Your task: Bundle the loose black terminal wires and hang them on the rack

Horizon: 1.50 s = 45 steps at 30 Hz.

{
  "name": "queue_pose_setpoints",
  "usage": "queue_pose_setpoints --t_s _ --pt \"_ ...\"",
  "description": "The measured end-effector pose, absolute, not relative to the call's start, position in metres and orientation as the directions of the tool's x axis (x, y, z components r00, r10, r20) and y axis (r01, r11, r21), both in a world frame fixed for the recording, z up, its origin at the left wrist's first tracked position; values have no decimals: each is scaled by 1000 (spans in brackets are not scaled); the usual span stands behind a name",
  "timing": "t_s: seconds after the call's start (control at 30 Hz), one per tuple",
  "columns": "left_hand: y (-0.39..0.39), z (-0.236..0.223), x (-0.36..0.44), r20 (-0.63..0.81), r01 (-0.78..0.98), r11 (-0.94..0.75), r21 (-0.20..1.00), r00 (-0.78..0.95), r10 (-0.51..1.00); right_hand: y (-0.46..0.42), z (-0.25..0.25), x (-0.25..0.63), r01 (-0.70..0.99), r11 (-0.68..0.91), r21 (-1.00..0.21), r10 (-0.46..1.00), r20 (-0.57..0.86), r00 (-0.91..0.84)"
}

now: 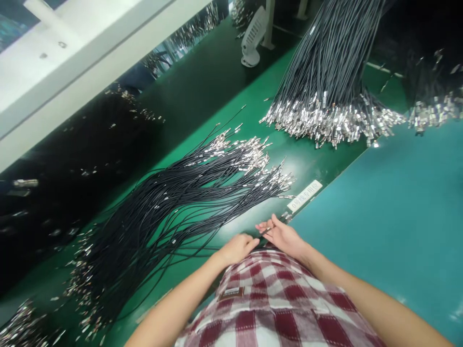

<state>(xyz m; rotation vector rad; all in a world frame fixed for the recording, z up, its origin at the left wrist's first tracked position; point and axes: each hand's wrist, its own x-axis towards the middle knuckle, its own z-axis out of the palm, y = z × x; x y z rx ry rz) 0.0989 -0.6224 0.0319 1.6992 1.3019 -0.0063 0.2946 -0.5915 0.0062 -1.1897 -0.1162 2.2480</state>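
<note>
My left hand (238, 248) is closed on thin black cables (265, 232) just in front of the checked apron (275, 274). Palm up, my right hand (285, 237) holds the same cables a little further along, its fingers curled beneath them. Silver metal terminals (287, 216) stick out past the right fingertips, near a white label strip (305, 196). How many cables are held is hard to make out. Beyond both hands, a loose spread of black cables (159, 197) with silver ends lies across the green table (231, 226).
A thick bundle of grey-black cables (333, 53) with silver terminals lies at the upper right. A blue-green mat (398, 202) covers the right side. A small white fan (254, 38) stands at the back. A white shelf beam (90, 53) crosses the upper left.
</note>
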Motion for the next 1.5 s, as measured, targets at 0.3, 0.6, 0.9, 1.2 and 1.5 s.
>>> queue_pose_setpoints --t_s 0.3,0.6,0.9,1.2,1.5 --pt "-562 23 59 -340 957 -21 290 124 932 -589 -2 298 -558 -815 -154 441 -790 -426" --pt "-590 32 53 -502 256 484 837 5 865 -581 8 289 -509 -812 -285 515 -761 -396" --pt "-654 42 66 -521 285 454 844 240 819 -586 8 275 -505 -750 -427 636 -676 -373" --pt "-694 48 29 -390 546 203 813 249 887 -589 3 272 -354 -744 -566 663 -692 -286" --pt "-711 48 11 -402 670 71 739 355 844 -584 18 275 -531 -740 -412 660 -597 -456"
